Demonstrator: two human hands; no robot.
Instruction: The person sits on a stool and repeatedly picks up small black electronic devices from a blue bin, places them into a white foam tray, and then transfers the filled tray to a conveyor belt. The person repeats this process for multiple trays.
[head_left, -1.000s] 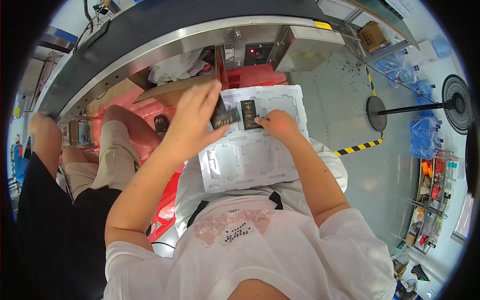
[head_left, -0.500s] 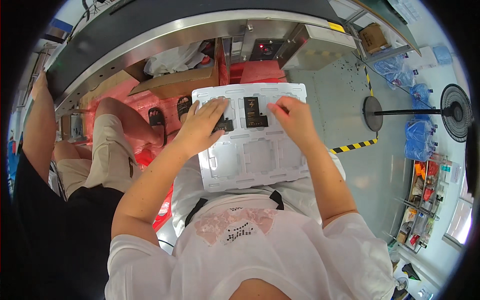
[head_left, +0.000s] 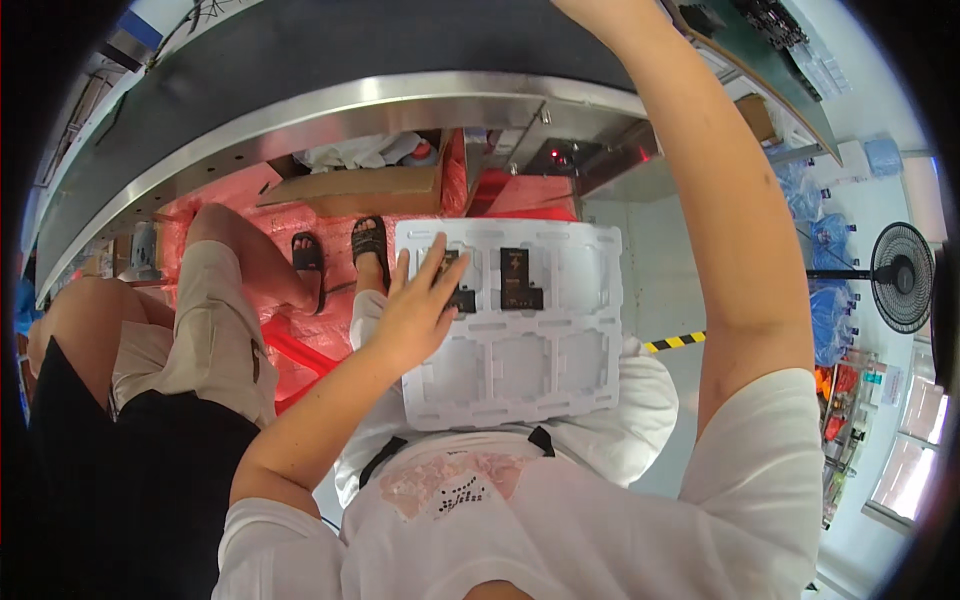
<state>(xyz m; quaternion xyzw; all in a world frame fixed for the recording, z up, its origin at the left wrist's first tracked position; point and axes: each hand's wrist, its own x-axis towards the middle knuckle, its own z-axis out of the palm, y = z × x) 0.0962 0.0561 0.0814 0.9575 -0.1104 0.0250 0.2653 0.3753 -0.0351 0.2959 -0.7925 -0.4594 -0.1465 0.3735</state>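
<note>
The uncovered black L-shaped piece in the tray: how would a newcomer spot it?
Find the white tray over the person's thighs. In its far row, the middle pocket holds the black L-shaped piece. Unlike its black neighbour to the left, partly hidden by the left hand, it shows whole, with a lightning-bolt mark.

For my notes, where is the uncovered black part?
In the head view, the uncovered black part lies in the far middle compartment of the white tray, right of the left hand.
</note>
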